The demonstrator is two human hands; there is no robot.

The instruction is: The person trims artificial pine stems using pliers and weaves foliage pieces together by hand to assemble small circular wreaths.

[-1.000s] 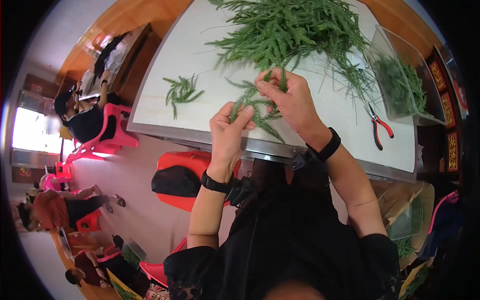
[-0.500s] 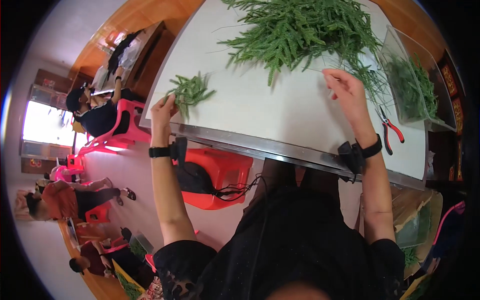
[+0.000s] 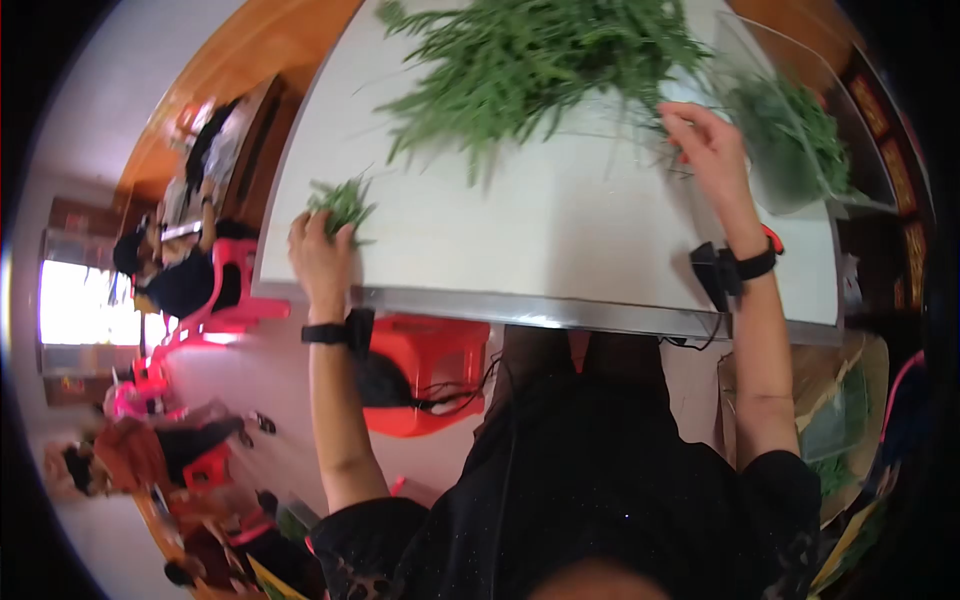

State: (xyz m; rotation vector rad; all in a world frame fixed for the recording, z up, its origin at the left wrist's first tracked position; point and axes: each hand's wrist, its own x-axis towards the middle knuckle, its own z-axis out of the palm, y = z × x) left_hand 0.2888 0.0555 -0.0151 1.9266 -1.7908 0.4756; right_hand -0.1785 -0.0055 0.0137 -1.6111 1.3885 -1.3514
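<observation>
A small bunch of green fern-like sprigs lies at the left front of the white table. My left hand is closed on its near end, the fingers curled over the stems. At the far right, my right hand is raised by the stem ends of a large heap of the same green sprigs. Its thumb and fingers are pinched together; whatever is between them is too blurred to make out. A red handle of the pliers shows beside my right wrist, the rest mostly hidden by the arm.
A clear plastic bin holding more greenery stands at the table's right edge. The metal table edge runs in front of me. Below it is a red stool with a black bag and cables. Other people sit at the left.
My left hand has turned and closed further over the small bunch. My right hand has moved up to the heap's stem ends. The whole view has shifted and blurred.
</observation>
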